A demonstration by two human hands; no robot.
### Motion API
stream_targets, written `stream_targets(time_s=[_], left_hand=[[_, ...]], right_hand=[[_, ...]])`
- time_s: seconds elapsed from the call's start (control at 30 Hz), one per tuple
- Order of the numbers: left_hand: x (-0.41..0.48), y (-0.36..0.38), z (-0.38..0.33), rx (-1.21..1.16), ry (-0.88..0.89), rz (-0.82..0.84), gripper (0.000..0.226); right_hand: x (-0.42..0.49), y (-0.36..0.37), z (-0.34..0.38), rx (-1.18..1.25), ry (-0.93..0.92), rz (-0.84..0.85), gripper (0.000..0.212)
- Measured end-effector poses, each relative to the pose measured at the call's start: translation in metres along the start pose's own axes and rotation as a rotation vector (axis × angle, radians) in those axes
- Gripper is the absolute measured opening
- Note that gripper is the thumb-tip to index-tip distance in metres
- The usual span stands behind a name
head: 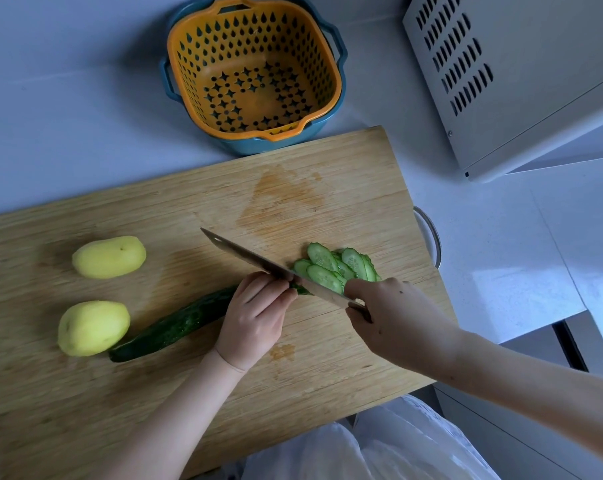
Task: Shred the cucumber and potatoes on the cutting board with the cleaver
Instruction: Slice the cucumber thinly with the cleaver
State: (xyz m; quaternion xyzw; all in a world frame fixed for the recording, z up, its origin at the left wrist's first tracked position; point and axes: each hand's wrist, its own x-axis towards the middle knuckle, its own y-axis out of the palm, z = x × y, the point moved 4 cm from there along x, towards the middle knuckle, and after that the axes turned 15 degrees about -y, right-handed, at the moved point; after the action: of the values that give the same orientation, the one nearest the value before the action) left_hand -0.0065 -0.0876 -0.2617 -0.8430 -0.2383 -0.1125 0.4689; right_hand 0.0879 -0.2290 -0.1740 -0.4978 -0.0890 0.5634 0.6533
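A dark green cucumber (175, 327) lies slantwise on the wooden cutting board (126, 403). My left hand (256, 317) holds its right end down with curled fingers, knuckles against the cleaver (258, 263). My right hand (393, 320) grips the cleaver's handle, and the blade stands on the cucumber's cut end. A fan of several cucumber slices (338, 268) lies just right of the blade. Two peeled yellow potatoes sit at the board's left: one farther back (108, 257), one nearer (93, 328) touching the cucumber's left end.
An orange perforated colander in a blue bowl (255, 69) stands behind the board on the white counter. A white vented appliance (521, 74) fills the back right. A metal rim (431, 237) shows past the board's right edge. White plastic bags (379, 448) lie near me.
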Motion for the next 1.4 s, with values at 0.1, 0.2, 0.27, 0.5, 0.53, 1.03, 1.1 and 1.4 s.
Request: stream_targets(time_s=[0.1,0.2,0.27,0.5,0.53,1.03,1.1,1.4], left_hand=[[0.0,0.0,0.0,0.005,-0.001,-0.004,0.017],[0.0,0.0,0.001,0.012,-0.004,0.001,0.015],[-0.001,0.001,0.002,0.014,-0.003,0.005,0.014],[0.001,-0.001,-0.001,0.008,-0.01,0.029,0.013],[0.0,-0.002,-0.002,0.019,-0.011,0.035,0.012],[0.001,-0.009,-0.001,0.046,-0.066,0.081,0.011],[0.002,-0.006,-0.005,0.024,-0.056,0.094,0.01],[0.009,-0.002,-0.008,-0.011,-0.034,0.14,0.011]], right_hand=[[0.004,0.0,0.0,-0.005,0.001,0.013,0.015],[0.014,0.002,0.002,-0.021,0.005,0.016,0.016],[0.025,0.008,0.006,-0.046,0.0,0.017,0.015],[0.038,0.02,0.001,-0.035,-0.01,-0.03,0.016],[0.036,0.019,-0.001,-0.023,-0.012,-0.042,0.018],[0.013,0.014,-0.019,0.166,0.021,-0.171,0.033],[0.01,0.014,-0.022,0.13,0.027,-0.173,0.037],[0.002,0.014,-0.026,0.091,-0.009,-0.175,0.019]])
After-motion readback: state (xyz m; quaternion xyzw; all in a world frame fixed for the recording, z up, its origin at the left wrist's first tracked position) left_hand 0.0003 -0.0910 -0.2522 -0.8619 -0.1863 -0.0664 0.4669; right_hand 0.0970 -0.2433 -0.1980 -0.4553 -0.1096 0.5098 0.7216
